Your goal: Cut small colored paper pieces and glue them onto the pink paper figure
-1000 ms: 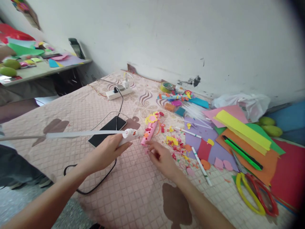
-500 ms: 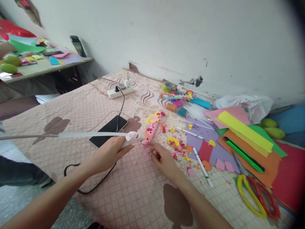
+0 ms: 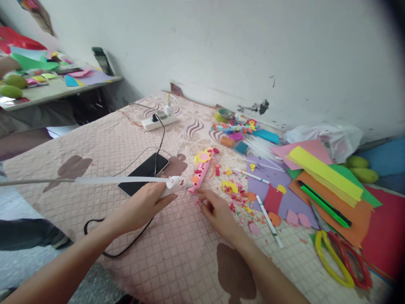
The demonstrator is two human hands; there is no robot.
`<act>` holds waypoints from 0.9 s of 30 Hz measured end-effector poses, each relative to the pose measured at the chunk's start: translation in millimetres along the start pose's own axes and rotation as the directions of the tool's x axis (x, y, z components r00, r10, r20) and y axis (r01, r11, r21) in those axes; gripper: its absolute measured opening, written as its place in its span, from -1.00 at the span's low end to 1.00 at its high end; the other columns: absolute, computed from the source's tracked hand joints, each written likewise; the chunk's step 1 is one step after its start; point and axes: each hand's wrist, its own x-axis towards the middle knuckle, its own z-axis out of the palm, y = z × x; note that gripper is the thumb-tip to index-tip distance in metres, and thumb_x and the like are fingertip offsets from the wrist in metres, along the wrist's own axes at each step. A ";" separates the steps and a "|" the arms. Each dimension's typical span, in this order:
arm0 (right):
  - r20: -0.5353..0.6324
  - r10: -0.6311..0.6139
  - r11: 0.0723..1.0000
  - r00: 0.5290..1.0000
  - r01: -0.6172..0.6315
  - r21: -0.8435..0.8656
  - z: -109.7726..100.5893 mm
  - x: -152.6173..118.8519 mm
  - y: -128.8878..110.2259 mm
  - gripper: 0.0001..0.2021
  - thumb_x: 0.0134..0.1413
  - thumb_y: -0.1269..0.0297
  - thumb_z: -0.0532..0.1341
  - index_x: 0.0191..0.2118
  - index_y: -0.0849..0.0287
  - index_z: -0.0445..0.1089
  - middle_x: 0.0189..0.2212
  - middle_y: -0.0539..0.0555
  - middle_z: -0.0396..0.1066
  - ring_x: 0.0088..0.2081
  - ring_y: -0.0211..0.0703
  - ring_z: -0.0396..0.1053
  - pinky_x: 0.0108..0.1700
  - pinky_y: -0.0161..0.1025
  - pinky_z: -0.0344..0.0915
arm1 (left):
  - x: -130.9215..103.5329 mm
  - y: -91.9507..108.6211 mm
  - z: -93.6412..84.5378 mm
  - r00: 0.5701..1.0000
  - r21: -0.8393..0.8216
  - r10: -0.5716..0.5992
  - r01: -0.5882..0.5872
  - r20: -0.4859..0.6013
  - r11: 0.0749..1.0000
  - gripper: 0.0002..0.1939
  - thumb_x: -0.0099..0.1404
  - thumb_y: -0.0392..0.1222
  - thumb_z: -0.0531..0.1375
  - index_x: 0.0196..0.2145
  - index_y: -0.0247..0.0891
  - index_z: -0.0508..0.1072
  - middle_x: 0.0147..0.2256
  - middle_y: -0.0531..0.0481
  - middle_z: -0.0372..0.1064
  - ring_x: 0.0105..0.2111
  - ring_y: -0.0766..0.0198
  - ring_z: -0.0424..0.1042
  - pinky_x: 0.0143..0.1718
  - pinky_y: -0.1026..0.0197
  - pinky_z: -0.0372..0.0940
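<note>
My left hand [image 3: 147,202] is wrapped round a white glue gun [image 3: 172,184], with a long translucent glue stick [image 3: 123,180] sticking out of its back to the left. The gun's tip is beside the lower end of a pink paper strip [image 3: 201,177] decorated with a yellow flower [image 3: 204,157] and small red and orange bits. My right hand [image 3: 218,211] has its fingers pinched together at a small pink piece [image 3: 196,199] just below the strip. The piece is partly hidden by the fingertips.
A phone [image 3: 142,174] and black cable lie behind my left hand, a power strip [image 3: 160,122] farther back. To the right are paper scraps [image 3: 236,194], white pens [image 3: 268,221], coloured sheets [image 3: 335,211], a green cutter [image 3: 325,205] and scissors [image 3: 343,261]. A person's leg shows at left.
The glue gun and my left hand have shifted very slightly. My right hand stays at the lower end of the pink strip. At the lower left, the person's foot area looks slightly different.
</note>
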 end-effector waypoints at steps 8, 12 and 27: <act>-0.143 0.044 0.997 0.989 -0.035 0.068 0.6 -4.6 0.3 -0.92 0.09 0.39 0.08 -0.34 0.11 0.31 -0.13 0.06 0.42 -0.46 -0.25 0.27 -0.37 -0.29 0.23 | -4.2 2.9 -0.6 0.999 0.032 0.013 -0.012 -0.029 0.999 -0.64 0.28 0.04 -0.01 -0.57 -0.22 0.12 -0.55 0.06 0.21 -0.54 0.31 0.20 -0.50 0.22 0.05; -0.162 0.077 0.994 0.984 -0.063 0.093 -0.7 -4.6 -1.6 -0.90 0.11 0.34 0.08 -0.34 0.11 0.33 -0.18 0.08 0.44 -0.42 -0.23 0.30 -0.40 -0.30 0.21 | -4.6 5.0 3.1 0.999 0.037 0.044 -0.043 -0.028 0.998 -0.63 0.29 0.02 0.00 -0.59 -0.21 0.10 -0.57 0.06 0.20 -0.56 0.32 0.17 -0.51 0.22 0.02; -0.186 0.184 0.971 0.965 -0.149 0.189 -1.6 -7.9 4.5 -0.87 0.12 0.26 0.09 -0.36 0.15 0.33 -0.29 0.06 0.42 -0.58 -0.33 0.15 -0.54 -0.35 0.16 | -4.3 16.7 -0.5 0.998 0.068 0.066 -0.066 -0.001 0.996 -0.66 0.30 -0.02 -0.04 -0.58 -0.20 0.12 -0.63 0.08 0.12 -0.57 0.28 0.19 -0.52 0.22 0.02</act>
